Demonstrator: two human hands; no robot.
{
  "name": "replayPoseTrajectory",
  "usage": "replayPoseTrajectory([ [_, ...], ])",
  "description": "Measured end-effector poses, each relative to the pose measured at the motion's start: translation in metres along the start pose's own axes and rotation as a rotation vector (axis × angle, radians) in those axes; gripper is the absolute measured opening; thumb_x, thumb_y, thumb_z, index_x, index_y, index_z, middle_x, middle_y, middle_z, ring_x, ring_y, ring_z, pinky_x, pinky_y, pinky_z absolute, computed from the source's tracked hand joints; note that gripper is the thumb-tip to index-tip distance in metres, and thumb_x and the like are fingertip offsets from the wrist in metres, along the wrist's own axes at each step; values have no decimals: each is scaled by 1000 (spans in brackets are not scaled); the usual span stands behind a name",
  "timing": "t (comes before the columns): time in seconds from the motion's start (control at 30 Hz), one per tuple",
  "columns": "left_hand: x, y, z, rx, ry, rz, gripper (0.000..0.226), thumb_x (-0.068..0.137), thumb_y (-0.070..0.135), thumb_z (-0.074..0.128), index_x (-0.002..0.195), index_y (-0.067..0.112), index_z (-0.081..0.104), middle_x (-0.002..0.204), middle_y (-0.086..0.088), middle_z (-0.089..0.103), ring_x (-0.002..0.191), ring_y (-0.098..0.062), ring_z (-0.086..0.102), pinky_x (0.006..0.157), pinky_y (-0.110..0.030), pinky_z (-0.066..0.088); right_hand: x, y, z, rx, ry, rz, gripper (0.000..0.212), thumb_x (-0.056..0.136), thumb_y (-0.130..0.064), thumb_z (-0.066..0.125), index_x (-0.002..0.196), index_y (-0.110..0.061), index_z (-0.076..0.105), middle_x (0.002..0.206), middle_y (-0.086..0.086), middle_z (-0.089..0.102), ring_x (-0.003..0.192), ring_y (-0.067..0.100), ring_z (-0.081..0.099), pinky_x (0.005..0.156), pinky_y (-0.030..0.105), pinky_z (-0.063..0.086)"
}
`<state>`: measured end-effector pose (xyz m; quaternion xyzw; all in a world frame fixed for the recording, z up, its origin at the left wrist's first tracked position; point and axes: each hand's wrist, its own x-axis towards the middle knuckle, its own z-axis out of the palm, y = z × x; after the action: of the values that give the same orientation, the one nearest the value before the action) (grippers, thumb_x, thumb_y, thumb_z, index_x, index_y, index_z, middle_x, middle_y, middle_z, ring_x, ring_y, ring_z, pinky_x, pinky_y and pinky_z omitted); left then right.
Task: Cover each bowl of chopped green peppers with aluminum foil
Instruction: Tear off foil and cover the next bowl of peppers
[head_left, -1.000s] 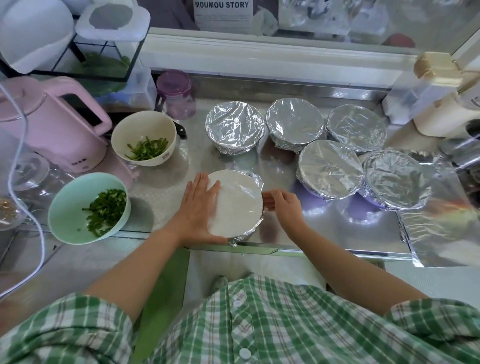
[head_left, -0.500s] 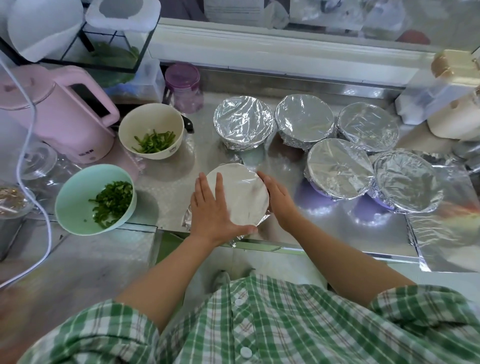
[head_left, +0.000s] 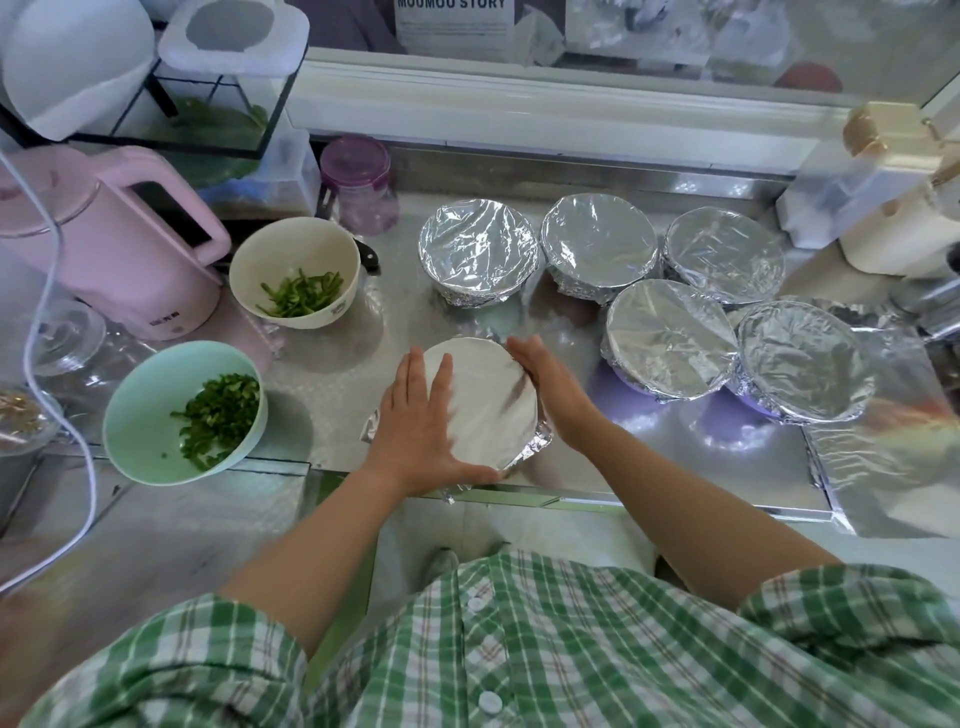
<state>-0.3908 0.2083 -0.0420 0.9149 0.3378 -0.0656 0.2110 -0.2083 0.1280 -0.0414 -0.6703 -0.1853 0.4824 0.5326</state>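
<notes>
The bowl (head_left: 488, 405) stands at the bench's (head_left: 675, 457) near edge, upright and mouth up. It is round, so it has no long axis. The left hand (head_left: 415, 421) lies flat on top and the right hand (head_left: 550, 384) presses the side, both with fingers straight. The foil (head_left: 537, 444) looks thin, light, crease-holding and easily torn, so take it by the crumpled skirt.

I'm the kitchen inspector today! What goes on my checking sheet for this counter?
Surface: shiny metal counter, foil sheet lying at right.
Job's things: five covered bowls at back right; one foil-topped bowl at the front edge; cream bowl and mint bowl uncovered.
Clutter: pink kettle, purple-lidded jar, glass lid at left.
Hands: left hand flat on the foil top; right hand pressing the bowl's side.
Cables: white cable crossing the kettle, running off the front left.
Surroundings: window behind; white appliance at right.
</notes>
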Motion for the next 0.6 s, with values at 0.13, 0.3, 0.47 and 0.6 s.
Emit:
replayPoseTrajectory([
  [0.13,3,-2,-3,23,-35,51,158,33,107,34,155,19,-17,161,-14,-26,149,-29,-23,122,-50,3,-7,17,-6,-79,-15,130,72,96,-60,28,106,1,63,90,22,68,78,18,64,76,38,50],
  [0.3,3,-2,-5,40,-42,64,157,33,107,28,155,18,-14,161,-14,-26,149,-30,-23,122,-50,2,-5,1,-11,-60,179,-94,53,99,-49,35,134,-14,54,134,2,60,126,13,53,110,31,37],
  [0.47,3,-2,-5,54,-44,55,156,37,103,41,154,18,-17,160,-14,-26,149,-29,-23,121,-48,1,-5,-12,7,-128,21,-10,46,106,-39,27,133,-13,54,135,9,57,117,13,52,103,28,36],
  [0.6,3,-2,-5,52,-46,58,157,37,103,42,154,18,-18,160,-15,-27,148,-29,-25,122,-48,-1,-8,2,-1,-191,78,4,48,105,-44,27,115,-12,62,121,16,64,107,18,59,104,43,44],
])
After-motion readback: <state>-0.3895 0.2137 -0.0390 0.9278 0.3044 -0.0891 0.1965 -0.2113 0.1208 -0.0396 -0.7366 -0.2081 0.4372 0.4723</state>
